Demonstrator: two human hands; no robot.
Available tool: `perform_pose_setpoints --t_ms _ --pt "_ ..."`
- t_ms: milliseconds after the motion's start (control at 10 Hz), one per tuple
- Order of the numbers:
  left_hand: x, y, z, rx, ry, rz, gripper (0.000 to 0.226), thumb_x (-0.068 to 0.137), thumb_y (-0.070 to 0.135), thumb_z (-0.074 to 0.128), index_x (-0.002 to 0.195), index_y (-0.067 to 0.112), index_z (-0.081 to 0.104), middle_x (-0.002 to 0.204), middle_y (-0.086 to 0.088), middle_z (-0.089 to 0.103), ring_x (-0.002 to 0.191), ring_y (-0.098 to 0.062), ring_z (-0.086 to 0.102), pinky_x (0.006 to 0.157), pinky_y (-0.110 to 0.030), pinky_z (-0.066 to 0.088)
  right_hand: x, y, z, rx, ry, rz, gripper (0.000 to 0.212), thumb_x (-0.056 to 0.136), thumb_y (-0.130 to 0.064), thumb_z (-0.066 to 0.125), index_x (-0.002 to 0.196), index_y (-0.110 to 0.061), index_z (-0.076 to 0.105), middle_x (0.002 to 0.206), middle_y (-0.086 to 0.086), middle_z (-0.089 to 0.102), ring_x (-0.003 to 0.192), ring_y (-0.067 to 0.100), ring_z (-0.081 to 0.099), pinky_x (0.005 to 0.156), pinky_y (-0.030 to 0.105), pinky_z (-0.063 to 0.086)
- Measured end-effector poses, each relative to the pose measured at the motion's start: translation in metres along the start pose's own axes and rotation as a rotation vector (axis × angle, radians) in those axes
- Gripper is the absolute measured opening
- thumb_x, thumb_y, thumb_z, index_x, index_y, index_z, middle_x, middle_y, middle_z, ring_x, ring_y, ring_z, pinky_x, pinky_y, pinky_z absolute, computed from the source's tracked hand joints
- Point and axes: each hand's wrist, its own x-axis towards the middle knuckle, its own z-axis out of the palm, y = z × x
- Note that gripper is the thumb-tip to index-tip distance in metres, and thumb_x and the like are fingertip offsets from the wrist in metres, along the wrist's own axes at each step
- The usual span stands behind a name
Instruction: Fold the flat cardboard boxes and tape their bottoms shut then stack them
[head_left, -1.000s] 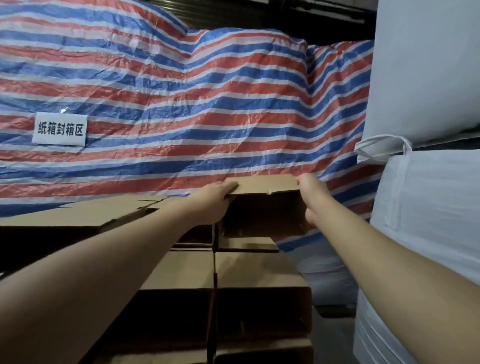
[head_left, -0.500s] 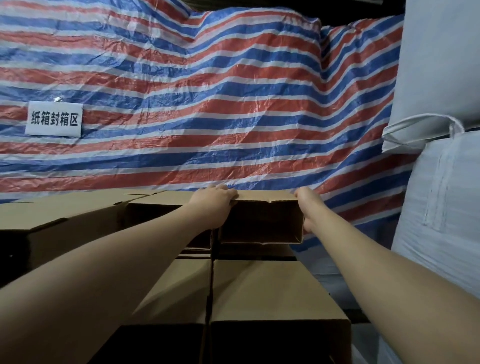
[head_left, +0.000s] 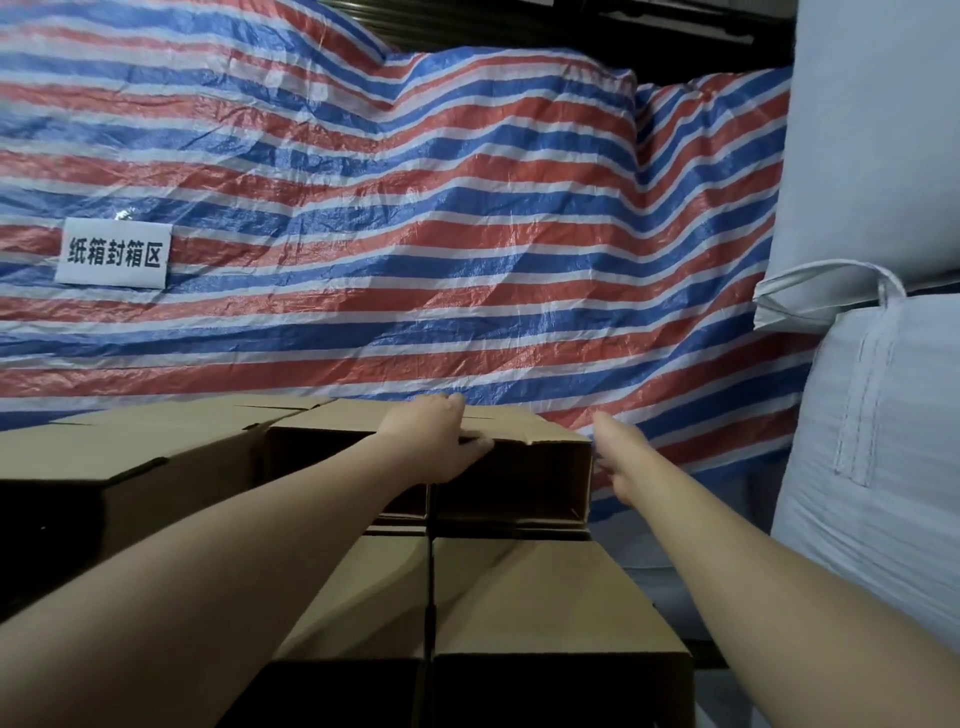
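A folded brown cardboard box (head_left: 524, 473) lies on its side at the top back right of a stack, its open mouth facing me. My left hand (head_left: 434, 441) grips its upper left front edge, fingers on top and thumb under the panel. My right hand (head_left: 621, 457) hovers just off the box's right side with fingers spread, holding nothing. More folded boxes (head_left: 540, 597) fill the stack below and to the left.
A red, white and blue striped tarp (head_left: 415, 234) hangs right behind the stack, with a white label (head_left: 111, 253) on it. Large white bulk bags (head_left: 878, 441) stand close on the right. A taller box (head_left: 135, 452) sits at the left.
The box has settled onto the top of the stack. My right hand has come off its right side and opened; my left hand still holds the top edge.
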Motion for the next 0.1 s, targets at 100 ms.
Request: perform_pose_setpoints --t_ms 100 --pt "-0.0159 0.0017 -0.0312 -0.135 0.122 0.009 0.050 0.099 0.054 0.043 0.127 0.013 0.052 0.118 -0.005 0.060 0.103 -0.023 0.058 0.080 -0.036 0.050 -0.0293 -0.0148 -0.0100 0.034 0.100 -0.015 0.024 0.104 -0.034 0.044 0.113 -0.011 0.045 0.090 0.006 0.050 0.075 0.017 0.046 0.060 0.030 0.037"
